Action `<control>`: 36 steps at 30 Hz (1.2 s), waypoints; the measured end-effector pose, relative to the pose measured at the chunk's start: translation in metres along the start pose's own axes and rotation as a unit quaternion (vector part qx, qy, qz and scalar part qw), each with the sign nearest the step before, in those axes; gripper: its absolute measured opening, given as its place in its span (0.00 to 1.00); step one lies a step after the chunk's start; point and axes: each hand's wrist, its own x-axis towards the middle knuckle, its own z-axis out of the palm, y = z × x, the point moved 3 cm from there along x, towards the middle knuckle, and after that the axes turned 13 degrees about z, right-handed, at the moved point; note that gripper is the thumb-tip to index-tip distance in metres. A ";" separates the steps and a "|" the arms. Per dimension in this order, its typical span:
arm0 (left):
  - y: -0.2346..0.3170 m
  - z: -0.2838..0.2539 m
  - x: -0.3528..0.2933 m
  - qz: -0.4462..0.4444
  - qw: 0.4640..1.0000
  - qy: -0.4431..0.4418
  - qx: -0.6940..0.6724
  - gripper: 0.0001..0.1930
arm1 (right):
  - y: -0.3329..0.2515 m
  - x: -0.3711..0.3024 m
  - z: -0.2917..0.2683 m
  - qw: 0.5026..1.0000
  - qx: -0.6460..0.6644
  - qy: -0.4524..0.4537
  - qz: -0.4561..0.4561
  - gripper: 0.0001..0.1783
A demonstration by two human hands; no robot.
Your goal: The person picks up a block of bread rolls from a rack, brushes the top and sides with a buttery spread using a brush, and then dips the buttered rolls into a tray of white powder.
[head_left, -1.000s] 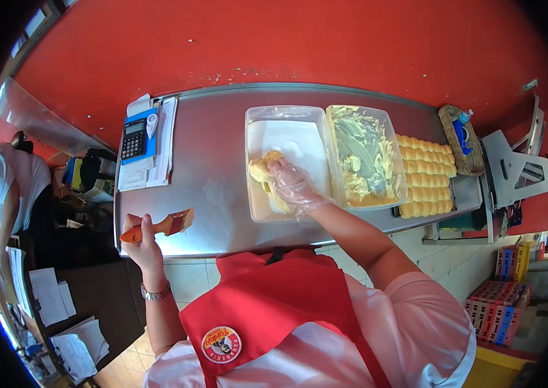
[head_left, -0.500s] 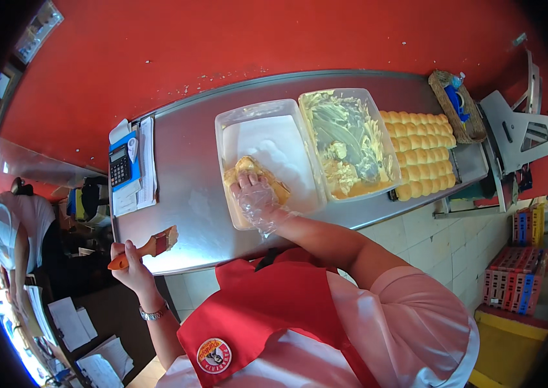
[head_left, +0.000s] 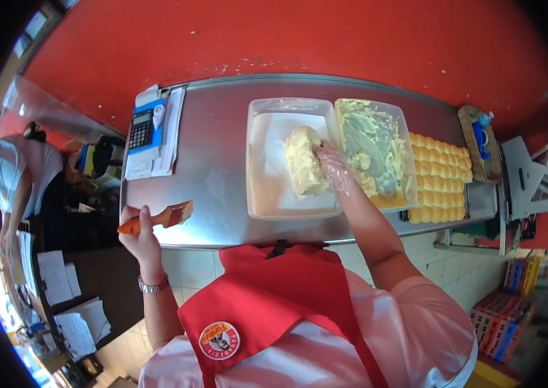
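A stainless steel counter (head_left: 222,168) is set against a red wall. Two clear plastic tubs are placed on it side by side: the left tub (head_left: 262,194) is paper-lined, the right tub (head_left: 410,174) smeared yellow. Rows of buns (head_left: 439,174), a woven basket (head_left: 478,142), and papers with a calculator (head_left: 141,129) are laid alongside.

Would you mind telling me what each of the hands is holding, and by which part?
The left hand grips a pastry brush by its orange handle. The gloved right hand rests on the bread at its right side.
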 end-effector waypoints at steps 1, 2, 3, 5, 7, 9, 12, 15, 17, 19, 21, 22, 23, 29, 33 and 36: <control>0.000 0.000 0.000 0.002 1.000 -0.003 -0.006 0.12 | 0.001 0.001 0.004 0.997 -0.037 0.033 0.064 0.21; 0.002 0.003 0.000 0.002 1.000 -0.007 -0.014 0.11 | 0.007 0.002 0.009 0.998 0.032 0.001 0.058 0.22; 0.007 0.005 0.003 0.003 1.000 -0.006 -0.009 0.12 | 0.015 0.002 0.014 0.993 0.101 -0.032 0.053 0.22; 0.009 0.002 0.007 0.014 1.000 -0.001 -0.001 0.12 | 0.020 0.003 0.021 0.980 0.179 -0.077 0.050 0.22; 0.006 -0.007 0.007 0.011 1.000 0.017 -0.005 0.12 | 0.015 0.002 0.023 0.973 0.201 -0.099 0.055 0.22; -0.002 -0.017 0.007 0.010 0.999 0.031 -0.006 0.12 | 0.002 0.006 0.006 0.982 0.161 -0.092 0.037 0.23; -0.014 -0.030 0.003 -0.008 0.999 0.049 -0.010 0.12 | -0.028 0.007 -0.018 0.997 0.028 -0.042 -0.057 0.24; -0.026 -0.042 -0.003 -0.009 0.999 0.053 0.001 0.12 | -0.101 -0.054 0.015 0.967 -0.217 0.057 -0.122 0.24; -0.029 -0.044 -0.002 -0.012 0.999 0.050 0.001 0.12 | -0.121 -0.063 0.035 0.884 -0.425 0.052 -0.187 0.22; -0.032 -0.044 -0.001 -0.013 0.999 0.051 -0.001 0.12 | -0.101 -0.065 0.058 0.949 -0.289 0.007 -0.130 0.19; -0.029 -0.038 0.005 -0.008 0.999 0.045 -0.011 0.12 | -0.053 -0.036 0.043 0.866 -0.389 0.036 -0.313 0.14; -0.029 -0.039 0.006 -0.006 0.999 0.047 -0.015 0.12 | -0.032 -0.031 0.043 0.774 -0.513 0.034 -0.368 0.14; -0.028 -0.041 0.006 -0.004 0.999 0.049 -0.019 0.12 | -0.010 -0.035 0.044 0.662 -0.624 0.030 -0.415 0.14; -0.023 -0.035 0.011 -0.011 0.996 0.063 -0.059 0.12 | 0.003 -0.056 0.028 0.649 -0.617 0.030 -0.445 0.10; -0.024 -0.008 0.024 0.019 0.998 0.027 -0.046 0.10 | -0.014 -0.063 0.026 0.740 -0.555 0.037 -0.378 0.11; -0.022 0.015 0.033 0.029 0.997 0.017 -0.066 0.09 | -0.029 -0.057 0.037 0.757 -0.482 0.123 -0.423 0.06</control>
